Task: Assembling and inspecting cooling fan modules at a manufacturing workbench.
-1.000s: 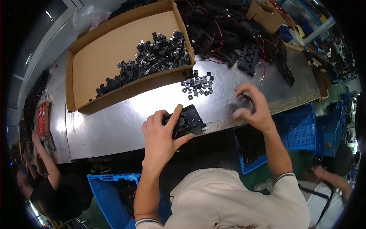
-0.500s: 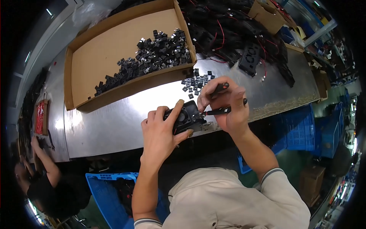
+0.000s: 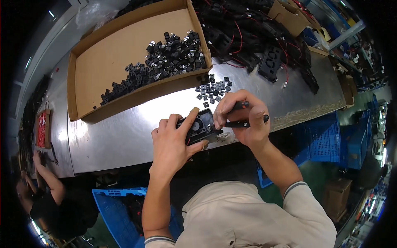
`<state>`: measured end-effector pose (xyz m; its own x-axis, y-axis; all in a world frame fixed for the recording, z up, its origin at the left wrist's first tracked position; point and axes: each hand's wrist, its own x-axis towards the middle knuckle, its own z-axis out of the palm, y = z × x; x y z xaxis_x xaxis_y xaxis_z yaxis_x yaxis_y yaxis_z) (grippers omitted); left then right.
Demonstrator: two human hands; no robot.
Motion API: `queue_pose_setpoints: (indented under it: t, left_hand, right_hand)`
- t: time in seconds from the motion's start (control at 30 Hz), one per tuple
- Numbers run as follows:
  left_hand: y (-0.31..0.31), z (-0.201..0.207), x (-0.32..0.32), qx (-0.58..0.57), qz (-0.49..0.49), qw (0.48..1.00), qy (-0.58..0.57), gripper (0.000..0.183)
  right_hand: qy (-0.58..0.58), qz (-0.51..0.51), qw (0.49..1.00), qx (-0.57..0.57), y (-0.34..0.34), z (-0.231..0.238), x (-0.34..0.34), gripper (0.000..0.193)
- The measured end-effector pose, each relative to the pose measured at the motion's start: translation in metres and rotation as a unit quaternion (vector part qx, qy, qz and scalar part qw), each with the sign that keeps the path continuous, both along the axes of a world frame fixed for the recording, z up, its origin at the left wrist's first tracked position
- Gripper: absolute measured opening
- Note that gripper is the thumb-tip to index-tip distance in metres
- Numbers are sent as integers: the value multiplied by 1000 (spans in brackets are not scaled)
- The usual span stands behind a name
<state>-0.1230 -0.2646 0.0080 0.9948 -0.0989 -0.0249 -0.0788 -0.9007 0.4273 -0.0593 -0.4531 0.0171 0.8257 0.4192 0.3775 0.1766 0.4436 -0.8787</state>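
Both hands now meet: your right hand (image 3: 244,120), back from the bench (image 3: 124,132), grips a black tool (image 3: 244,122) against the fan housing (image 3: 200,126) your left hand (image 3: 173,142) clasps.

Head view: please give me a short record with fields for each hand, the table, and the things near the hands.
left hand: left hand holds a black fan case at the table edge
right hand: right hand holds a black tool against the case
table: bare metal table
near hands: loose small black parts
behind: cardboard box with more such parts; pile of black fans with red wires
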Motion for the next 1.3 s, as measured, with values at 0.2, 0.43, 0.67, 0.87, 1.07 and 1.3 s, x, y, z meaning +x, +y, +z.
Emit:
queue_pose_setpoints:
  t: [0.2,0.43,0.67,0.87,1.07,1.3]
  left_hand:
    - [0,4,0,0,3,1000,8,78]
    - [1,7,2,3,3,1000,31,78]
    - [1,5,3,-11,-4,1000,26,79]
    - [4,0,4,-1,-10,1000,11,76]
    - [3,-1,6,-1,-10,1000,12,76]
    - [6,1,10,-2,-4,999,34,76]
  right_hand:
    - [-26,24,999,-32,-2,3,1,73]
    - [-36,58,997,-28,-4,5,1,74]
    - [-36,72,996,-45,-4,4,0,70]
    - [-43,96,991,-86,1,14,2,70]
    - [-31,58,996,-56,1,2,1,70]
    - [-75,14,996,-38,9,3,1,64]
